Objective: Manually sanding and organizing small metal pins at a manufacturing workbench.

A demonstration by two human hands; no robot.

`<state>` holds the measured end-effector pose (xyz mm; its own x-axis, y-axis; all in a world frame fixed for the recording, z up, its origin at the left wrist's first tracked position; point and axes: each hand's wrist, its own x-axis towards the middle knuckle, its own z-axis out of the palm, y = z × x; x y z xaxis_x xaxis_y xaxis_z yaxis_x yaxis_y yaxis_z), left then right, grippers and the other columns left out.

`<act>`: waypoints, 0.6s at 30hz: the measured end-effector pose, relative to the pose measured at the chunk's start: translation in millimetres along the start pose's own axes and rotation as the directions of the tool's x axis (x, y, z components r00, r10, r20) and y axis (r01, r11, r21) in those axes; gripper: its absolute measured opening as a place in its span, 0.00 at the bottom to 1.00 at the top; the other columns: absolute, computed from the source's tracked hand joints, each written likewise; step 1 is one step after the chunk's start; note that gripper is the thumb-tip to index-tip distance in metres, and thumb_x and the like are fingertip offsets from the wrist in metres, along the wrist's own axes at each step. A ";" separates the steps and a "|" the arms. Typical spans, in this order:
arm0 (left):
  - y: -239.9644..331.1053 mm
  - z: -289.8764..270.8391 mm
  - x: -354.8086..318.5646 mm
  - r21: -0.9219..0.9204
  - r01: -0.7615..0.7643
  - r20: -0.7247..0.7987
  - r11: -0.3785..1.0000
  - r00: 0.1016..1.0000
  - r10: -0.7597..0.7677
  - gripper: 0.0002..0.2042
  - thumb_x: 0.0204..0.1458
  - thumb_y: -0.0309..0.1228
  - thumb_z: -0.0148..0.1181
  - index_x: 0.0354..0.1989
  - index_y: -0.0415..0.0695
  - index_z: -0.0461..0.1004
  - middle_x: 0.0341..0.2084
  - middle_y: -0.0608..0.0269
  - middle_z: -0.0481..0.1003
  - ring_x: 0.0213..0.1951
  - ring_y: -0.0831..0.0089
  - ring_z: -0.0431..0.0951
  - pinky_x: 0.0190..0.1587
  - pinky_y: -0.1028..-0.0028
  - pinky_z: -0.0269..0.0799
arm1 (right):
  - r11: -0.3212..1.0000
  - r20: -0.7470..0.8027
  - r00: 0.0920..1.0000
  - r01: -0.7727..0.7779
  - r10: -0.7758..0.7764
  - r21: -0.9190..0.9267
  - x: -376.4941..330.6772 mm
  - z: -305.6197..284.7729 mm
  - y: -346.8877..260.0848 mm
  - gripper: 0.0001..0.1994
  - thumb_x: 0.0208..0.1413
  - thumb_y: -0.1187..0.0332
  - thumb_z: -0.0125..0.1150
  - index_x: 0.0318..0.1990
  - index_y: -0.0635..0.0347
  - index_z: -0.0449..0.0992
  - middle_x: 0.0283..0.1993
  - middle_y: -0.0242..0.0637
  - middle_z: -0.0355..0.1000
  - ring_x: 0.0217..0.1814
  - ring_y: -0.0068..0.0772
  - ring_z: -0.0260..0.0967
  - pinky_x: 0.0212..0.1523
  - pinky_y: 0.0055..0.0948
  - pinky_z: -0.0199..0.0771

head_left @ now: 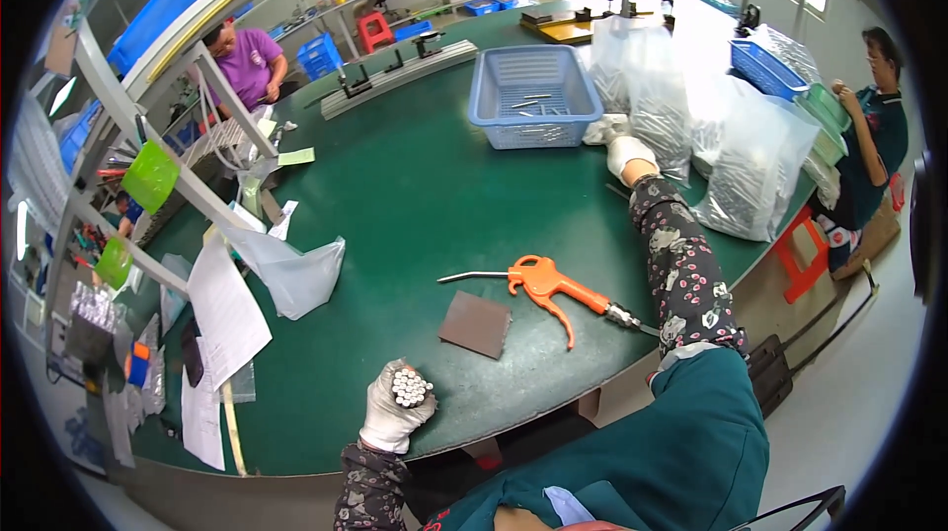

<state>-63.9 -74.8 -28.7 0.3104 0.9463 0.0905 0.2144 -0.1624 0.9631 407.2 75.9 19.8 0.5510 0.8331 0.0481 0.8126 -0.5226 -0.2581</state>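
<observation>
My left hand (393, 415), in a white glove, is closed around a bundle of thin metal rods (411, 388) at the near edge of the green table. The rods' round ends face up. My right arm stretches far across the table. Its gloved right hand (630, 153) is at a crumpled white cloth (605, 128), beside the blue basket (538, 138) and the filled plastic bags (660, 126); its fingers are hidden, so I cannot tell its grip. Between my hands lie an orange air blow gun (548, 284) and a brown square pad (476, 325).
A few metal rods (538, 99) lie in the basket. Paper sheets (225, 309) and a plastic bag (291, 269) lie at the left, near a metal frame (188, 181). A long metal rail fixture (400, 77) lies at the far side. Co-workers sit left and right.
</observation>
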 end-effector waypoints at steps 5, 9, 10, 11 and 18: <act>4.8 2.1 -6.7 -0.025 0.036 -0.027 0.999 0.999 -0.036 0.22 0.30 0.22 0.65 0.38 0.41 0.66 0.25 0.73 0.69 0.27 0.85 0.67 0.33 0.83 0.68 | 0.993 0.033 0.999 -0.024 0.028 -0.118 15.0 8.3 -9.5 0.20 0.56 0.64 0.40 0.57 0.51 0.60 0.54 0.47 0.63 0.53 0.45 0.64 0.51 0.37 0.65; 6.6 1.0 0.0 -0.116 0.108 -0.032 0.987 0.993 -0.112 0.22 0.29 0.21 0.64 0.37 0.40 0.65 0.25 0.70 0.68 0.28 0.84 0.67 0.33 0.82 0.67 | 0.931 0.031 0.996 0.084 -0.078 -0.356 -6.8 -12.0 -29.0 0.14 0.48 0.64 0.51 0.40 0.58 0.75 0.44 0.48 0.70 0.49 0.45 0.67 0.47 0.36 0.68; 6.2 -1.3 2.1 -0.095 0.098 -0.015 0.991 0.995 -0.100 0.22 0.29 0.22 0.64 0.38 0.40 0.65 0.25 0.69 0.68 0.27 0.83 0.67 0.33 0.81 0.67 | 0.946 0.007 0.999 0.048 -0.048 -0.321 -22.8 -30.2 -39.5 0.16 0.49 0.58 0.51 0.40 0.59 0.75 0.44 0.48 0.70 0.48 0.45 0.67 0.47 0.38 0.68; 5.8 1.9 9.4 -0.022 0.015 -0.011 1.000 1.000 -0.015 0.23 0.29 0.22 0.64 0.39 0.40 0.65 0.24 0.68 0.69 0.27 0.81 0.69 0.33 0.81 0.68 | 0.965 -0.097 0.995 0.004 -0.031 -0.261 -30.4 -38.8 -34.0 0.19 0.49 0.52 0.51 0.40 0.56 0.75 0.44 0.49 0.69 0.47 0.46 0.67 0.47 0.38 0.67; 5.4 -1.3 11.5 -0.131 0.009 -0.003 0.991 1.000 -0.009 0.25 0.33 0.20 0.62 0.45 0.38 0.63 0.25 0.69 0.71 0.30 0.80 0.71 0.37 0.78 0.70 | 0.330 -0.529 0.381 0.924 -0.758 0.192 -228.6 -48.4 -133.9 0.08 0.33 0.74 0.55 0.27 0.64 0.72 0.39 0.44 0.68 0.43 0.46 0.64 0.42 0.38 0.65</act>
<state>-60.3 -64.5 -22.1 0.3054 0.9487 0.0822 0.0944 -0.1160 0.9887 181.6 -53.4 90.1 -0.3058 0.6174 0.7247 0.7411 0.6322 -0.2259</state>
